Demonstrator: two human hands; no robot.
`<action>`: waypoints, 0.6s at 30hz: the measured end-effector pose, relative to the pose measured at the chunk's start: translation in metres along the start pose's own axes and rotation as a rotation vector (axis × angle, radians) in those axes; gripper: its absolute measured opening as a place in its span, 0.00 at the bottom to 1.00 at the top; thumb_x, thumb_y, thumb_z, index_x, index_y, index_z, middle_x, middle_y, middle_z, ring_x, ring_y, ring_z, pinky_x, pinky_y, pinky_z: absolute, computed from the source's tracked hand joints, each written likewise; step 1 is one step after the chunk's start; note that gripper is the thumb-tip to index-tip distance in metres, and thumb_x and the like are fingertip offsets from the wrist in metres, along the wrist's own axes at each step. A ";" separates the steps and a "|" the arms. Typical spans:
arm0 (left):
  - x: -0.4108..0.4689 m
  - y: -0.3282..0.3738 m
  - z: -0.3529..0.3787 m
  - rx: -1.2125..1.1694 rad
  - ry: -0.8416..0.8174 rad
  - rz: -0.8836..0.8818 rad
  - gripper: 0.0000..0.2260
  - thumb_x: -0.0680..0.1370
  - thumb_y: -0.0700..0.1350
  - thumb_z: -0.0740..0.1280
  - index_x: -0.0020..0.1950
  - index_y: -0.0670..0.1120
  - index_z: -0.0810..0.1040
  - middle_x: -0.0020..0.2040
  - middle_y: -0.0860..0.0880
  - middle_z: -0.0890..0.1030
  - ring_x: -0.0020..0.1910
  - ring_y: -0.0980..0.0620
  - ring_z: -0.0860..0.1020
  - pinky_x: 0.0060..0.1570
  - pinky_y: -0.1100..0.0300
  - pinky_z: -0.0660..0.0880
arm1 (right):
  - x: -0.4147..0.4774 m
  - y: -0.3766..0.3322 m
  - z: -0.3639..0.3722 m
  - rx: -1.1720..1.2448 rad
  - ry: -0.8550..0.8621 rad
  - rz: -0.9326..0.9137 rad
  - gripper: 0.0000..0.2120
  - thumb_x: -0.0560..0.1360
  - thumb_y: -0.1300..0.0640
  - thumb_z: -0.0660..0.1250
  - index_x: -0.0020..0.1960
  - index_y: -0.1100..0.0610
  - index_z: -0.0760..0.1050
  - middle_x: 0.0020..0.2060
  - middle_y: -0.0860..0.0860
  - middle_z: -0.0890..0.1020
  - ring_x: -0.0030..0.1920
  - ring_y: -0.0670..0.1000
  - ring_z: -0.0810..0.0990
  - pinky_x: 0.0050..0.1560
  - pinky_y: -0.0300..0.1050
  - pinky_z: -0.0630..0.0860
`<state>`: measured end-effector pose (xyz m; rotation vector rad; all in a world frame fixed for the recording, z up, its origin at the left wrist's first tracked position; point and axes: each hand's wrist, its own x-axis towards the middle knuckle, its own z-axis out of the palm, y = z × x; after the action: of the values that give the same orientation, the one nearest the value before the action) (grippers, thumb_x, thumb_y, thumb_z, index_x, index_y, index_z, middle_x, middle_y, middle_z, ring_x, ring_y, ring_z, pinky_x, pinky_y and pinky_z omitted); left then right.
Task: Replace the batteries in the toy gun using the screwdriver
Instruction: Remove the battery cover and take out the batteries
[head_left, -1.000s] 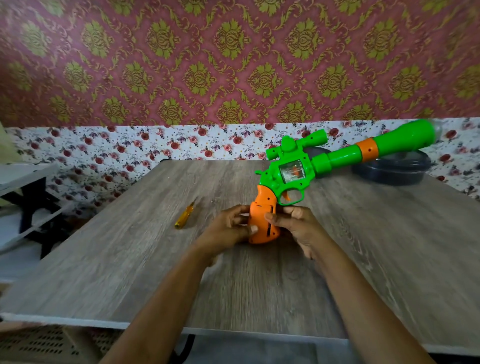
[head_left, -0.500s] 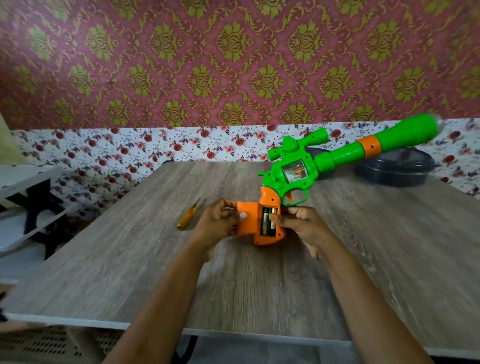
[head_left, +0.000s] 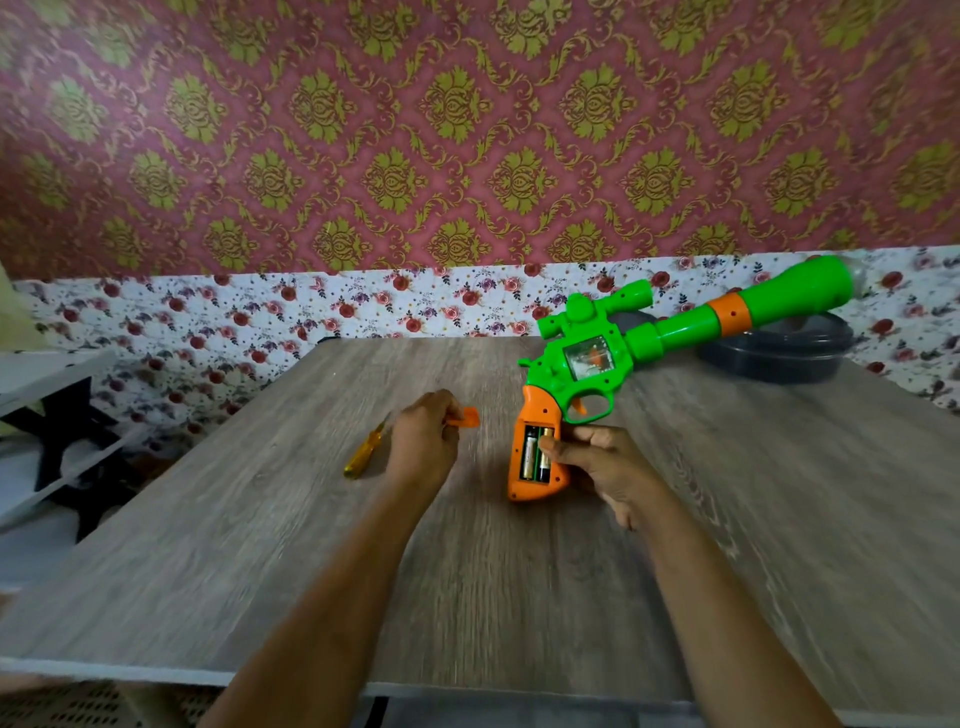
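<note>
Orange and green plastic made up the toy gun (head_left: 597, 364), which the right hand (head_left: 608, 467) held upright over the middle of the grey wood-grain table (head_left: 260, 545), a little toward its right side. That hand was wrapped round the orange grip (head_left: 540, 452) from the right, fingers curled behind it and the thumb laid across the edge of the open battery compartment. Two batteries (head_left: 536, 453) sat side by side in the compartment, standing lengthwise in the grip, gold and black in colour. The green barrel with its orange band slanted up and away toward the table's far right corner, passing in front of a dark round lidded container (head_left: 779, 358) that rested near that corner.

The left hand (head_left: 423, 447) hovered over the table to the left of the gun, well apart from it, its fingers pressed together in a pinch on a small orange battery cover (head_left: 467, 417), which stuck out to the right of the knuckles. This hand was blurred, so how exactly the fingers lay on the cover could not be told. Just beside it, to its left, a yellow-handled screwdriver (head_left: 363, 456) lay flat on the table, its tip pointing toward the far edge and partly hidden behind the hand.
</note>
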<state>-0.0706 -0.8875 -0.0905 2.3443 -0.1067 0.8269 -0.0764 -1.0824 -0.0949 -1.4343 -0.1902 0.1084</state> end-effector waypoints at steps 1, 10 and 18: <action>0.005 -0.001 0.004 0.021 -0.022 -0.019 0.07 0.74 0.30 0.63 0.46 0.40 0.78 0.47 0.45 0.81 0.46 0.50 0.77 0.43 0.63 0.70 | 0.001 0.000 0.000 -0.003 -0.002 -0.001 0.07 0.69 0.65 0.70 0.43 0.55 0.80 0.38 0.48 0.84 0.38 0.43 0.82 0.50 0.41 0.77; 0.021 -0.010 0.015 0.283 -0.374 -0.023 0.10 0.74 0.35 0.63 0.53 0.43 0.76 0.56 0.44 0.78 0.52 0.49 0.75 0.46 0.62 0.67 | 0.008 0.004 -0.001 -0.003 -0.033 0.011 0.07 0.68 0.64 0.71 0.44 0.55 0.80 0.40 0.49 0.84 0.38 0.43 0.82 0.54 0.43 0.76; -0.015 0.028 -0.014 -0.401 -0.532 -0.163 0.12 0.76 0.41 0.67 0.60 0.48 0.77 0.51 0.54 0.79 0.51 0.55 0.78 0.49 0.64 0.75 | 0.006 0.003 -0.001 0.009 0.009 -0.002 0.06 0.69 0.65 0.70 0.43 0.56 0.80 0.41 0.50 0.83 0.45 0.49 0.80 0.57 0.45 0.74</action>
<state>-0.0975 -0.9032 -0.0752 2.0933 -0.2735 0.0732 -0.0706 -1.0817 -0.0971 -1.4258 -0.1833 0.1011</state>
